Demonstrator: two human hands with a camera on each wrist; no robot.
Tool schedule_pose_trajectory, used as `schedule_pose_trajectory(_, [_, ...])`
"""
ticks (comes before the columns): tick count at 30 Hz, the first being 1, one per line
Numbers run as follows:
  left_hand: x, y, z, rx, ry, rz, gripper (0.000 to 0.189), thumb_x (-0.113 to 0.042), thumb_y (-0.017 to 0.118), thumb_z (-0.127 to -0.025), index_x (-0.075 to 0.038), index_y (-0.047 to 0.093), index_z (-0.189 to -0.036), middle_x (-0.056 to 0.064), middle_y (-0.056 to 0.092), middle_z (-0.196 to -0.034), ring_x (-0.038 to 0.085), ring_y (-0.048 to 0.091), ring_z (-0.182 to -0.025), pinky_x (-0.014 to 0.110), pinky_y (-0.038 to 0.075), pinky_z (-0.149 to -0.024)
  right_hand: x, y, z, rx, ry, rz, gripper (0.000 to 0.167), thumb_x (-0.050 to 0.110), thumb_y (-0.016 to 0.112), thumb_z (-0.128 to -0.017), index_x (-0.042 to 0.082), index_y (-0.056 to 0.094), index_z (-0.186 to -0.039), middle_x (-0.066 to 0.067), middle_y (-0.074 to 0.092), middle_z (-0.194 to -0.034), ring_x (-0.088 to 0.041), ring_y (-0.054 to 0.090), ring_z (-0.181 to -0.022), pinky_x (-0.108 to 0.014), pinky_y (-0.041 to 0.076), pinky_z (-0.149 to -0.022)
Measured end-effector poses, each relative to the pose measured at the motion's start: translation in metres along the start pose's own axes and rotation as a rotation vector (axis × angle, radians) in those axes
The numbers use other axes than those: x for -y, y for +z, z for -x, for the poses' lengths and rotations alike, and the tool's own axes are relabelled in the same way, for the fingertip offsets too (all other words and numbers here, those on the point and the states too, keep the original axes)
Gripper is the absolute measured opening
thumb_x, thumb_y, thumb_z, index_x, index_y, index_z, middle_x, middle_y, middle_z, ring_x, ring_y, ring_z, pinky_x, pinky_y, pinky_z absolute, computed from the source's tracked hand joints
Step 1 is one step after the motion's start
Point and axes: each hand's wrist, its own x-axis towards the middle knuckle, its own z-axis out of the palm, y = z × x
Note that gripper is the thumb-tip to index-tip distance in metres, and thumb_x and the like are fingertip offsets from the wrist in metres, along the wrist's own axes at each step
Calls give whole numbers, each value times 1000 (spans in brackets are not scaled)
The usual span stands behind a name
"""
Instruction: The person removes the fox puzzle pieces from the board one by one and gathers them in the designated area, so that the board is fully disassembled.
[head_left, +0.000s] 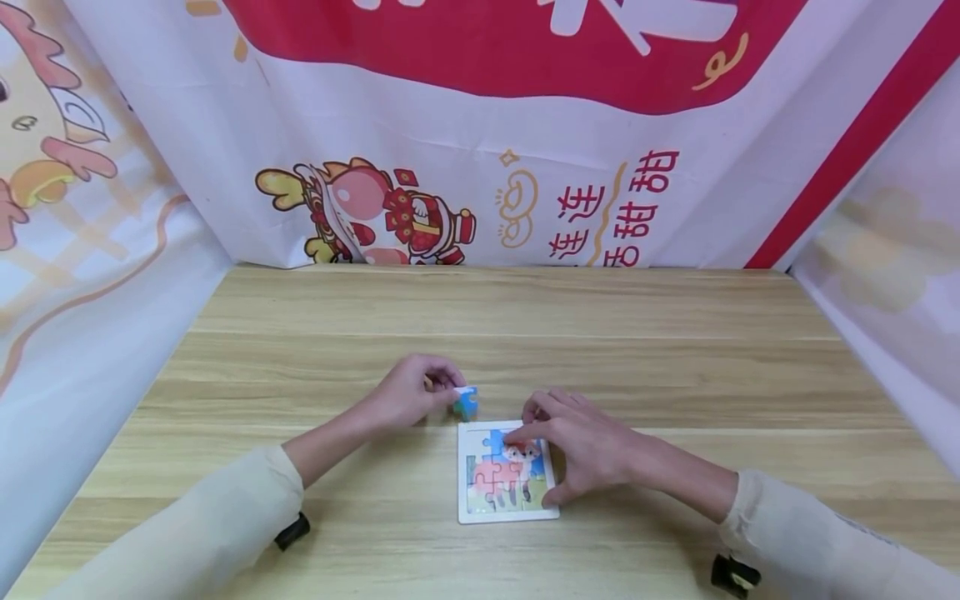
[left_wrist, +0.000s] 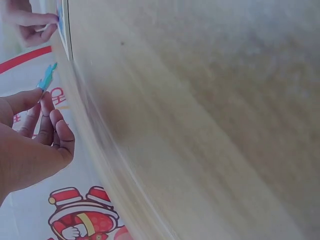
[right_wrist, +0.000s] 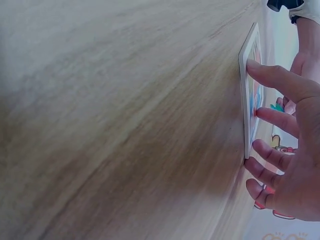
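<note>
In the head view, my left hand (head_left: 415, 393) pinches a blue and green puzzle piece (head_left: 467, 403) just beyond the upper left corner of a small jigsaw tray. The left wrist view shows that piece (left_wrist: 47, 77) edge-on between thumb and fingertips. The white-rimmed tray (head_left: 510, 518) lies flat and holds a deer picture (head_left: 498, 477) of joined pieces, with pale patches on its left and upper left. Across the tray's right side spreads my right hand (head_left: 596, 446). Its thumb touches the rim (right_wrist: 243, 95) and its index finger touches the picture; the other fingers are by the far edge.
The wood-grain table (head_left: 675, 350) extends around the tray on all sides. A white and red printed cloth (head_left: 450, 125) hangs behind the table's back edge. More cloth (head_left: 90, 250) lines the left and right sides. Dark straps (head_left: 292, 531) sit at both sleeves.
</note>
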Motion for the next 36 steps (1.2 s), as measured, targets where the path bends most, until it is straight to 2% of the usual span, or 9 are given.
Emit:
schedule_pose_trajectory(13, [7,-12,-12,-48,-50,2,8,-4,69,-98,-5,76,-103,5,69,-94,21,59,-88,32,50,-75,-5,1,2,-3,5,-67,69,45,94,-72,26,71,-134,-1,55,-131,-20,46,-119,-50,43,-105])
schedule_pose_trajectory(25, [14,-25,-34,-121,-97,44,10,-6,71,-98,-2,76,-105,10,69,-96,23,57,-89,31,48,-76,-6,3,3,-17,12,-79,68,44,95,-72,27,71,-134,0,55,-131,-20,46,-120,-49,44,-104])
schedule_pose_trajectory(32, [18,-31,-48,-143,-138,30,12,-8,71,-99,-2,76,-107,10,70,-99,23,58,-91,31,49,-79,-6,4,3,-22,11,-66,68,44,95,-71,27,72,-133,0,56,-131,-20,46,-119,-48,44,-103])
schedule_pose_trajectory(36, [20,-33,-55,-151,-167,53,13,-9,69,-100,-3,76,-109,11,70,-103,24,58,-93,32,49,-79,-6,4,2,-22,16,-70,68,44,95,-71,28,72,-133,0,56,-131,-20,46,-119,-49,45,-103])
